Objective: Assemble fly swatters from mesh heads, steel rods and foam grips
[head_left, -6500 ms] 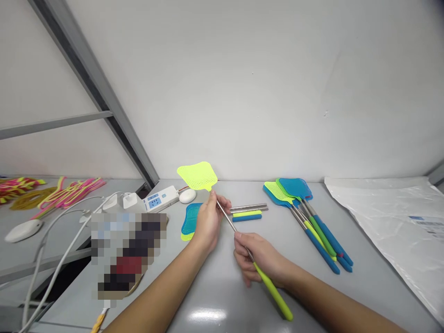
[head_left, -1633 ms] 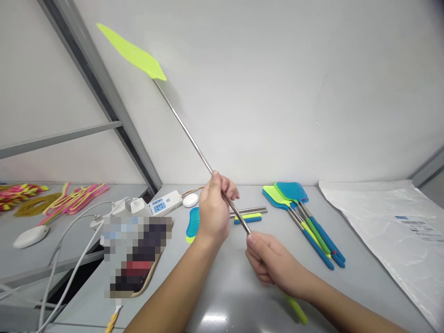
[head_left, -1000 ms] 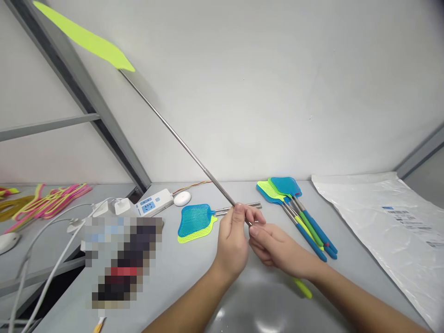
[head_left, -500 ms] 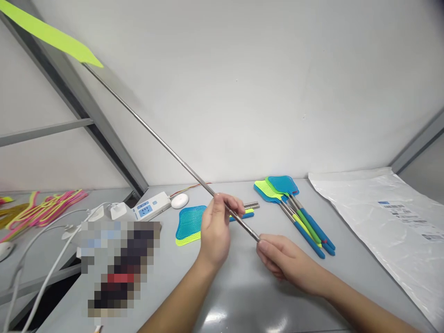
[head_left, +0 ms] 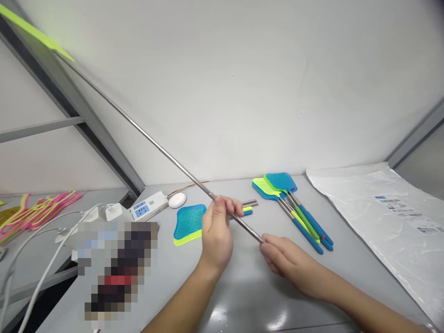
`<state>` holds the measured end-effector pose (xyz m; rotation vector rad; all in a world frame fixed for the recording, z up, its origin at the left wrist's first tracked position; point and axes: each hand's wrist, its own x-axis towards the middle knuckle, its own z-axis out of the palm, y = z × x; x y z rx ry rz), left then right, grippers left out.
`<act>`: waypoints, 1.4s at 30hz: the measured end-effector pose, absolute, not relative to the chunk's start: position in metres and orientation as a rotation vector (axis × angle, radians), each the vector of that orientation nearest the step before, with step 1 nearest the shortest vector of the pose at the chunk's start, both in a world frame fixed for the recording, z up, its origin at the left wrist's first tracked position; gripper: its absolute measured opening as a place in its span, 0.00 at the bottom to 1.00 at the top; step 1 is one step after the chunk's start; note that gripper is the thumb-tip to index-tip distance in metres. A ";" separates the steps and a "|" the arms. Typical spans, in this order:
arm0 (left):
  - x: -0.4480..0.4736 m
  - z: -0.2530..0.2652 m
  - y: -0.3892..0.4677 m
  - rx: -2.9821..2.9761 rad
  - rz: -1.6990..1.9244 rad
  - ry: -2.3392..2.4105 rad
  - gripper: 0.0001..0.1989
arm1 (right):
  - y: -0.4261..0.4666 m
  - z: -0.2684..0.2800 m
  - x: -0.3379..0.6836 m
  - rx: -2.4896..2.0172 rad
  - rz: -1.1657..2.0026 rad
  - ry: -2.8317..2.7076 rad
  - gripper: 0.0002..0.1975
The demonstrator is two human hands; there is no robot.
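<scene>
A lime-yellow plastic swatter head reached the upper left edge, on a slim silver metal rod slanting to lower centre, seemingly already drawn long. Left of centre, a blue perforated swatter lay over a lime-yellow swatter, both apparently not yet extended. The left hand curled its fingers around the rod mid-frame; the right hand clamped the lower end. Right of centre lay blue-and-green swatters, seemingly collapsed too

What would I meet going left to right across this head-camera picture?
Pink-yellow cord → power strip → blue swatter head → left hand → swatter pile → white bag.
</scene>
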<state>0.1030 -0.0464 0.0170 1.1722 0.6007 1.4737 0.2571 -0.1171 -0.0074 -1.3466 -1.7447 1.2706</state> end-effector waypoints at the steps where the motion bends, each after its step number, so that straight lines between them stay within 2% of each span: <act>1: 0.102 0.019 -0.045 1.166 1.488 0.599 0.18 | -0.121 -0.010 0.260 -1.382 1.259 -1.766 0.21; 9: 0.108 0.015 -0.052 1.247 1.447 0.576 0.19 | -0.142 -0.035 0.282 -1.602 0.976 -1.890 0.19; 14: 0.103 0.011 -0.044 1.198 1.535 0.623 0.17 | -0.148 -0.054 0.294 -1.648 0.830 -1.810 0.18; 28: 0.108 0.004 -0.047 1.159 1.497 0.666 0.19 | -0.154 -0.061 0.292 -1.823 0.545 -1.983 0.17; 38: 0.117 -0.006 -0.055 1.183 1.439 0.635 0.20 | -0.156 -0.065 0.294 -1.794 0.523 -2.016 0.17; 42: 0.128 -0.016 -0.072 1.280 1.222 0.611 0.21 | -0.156 -0.066 0.291 -1.746 0.575 -1.970 0.17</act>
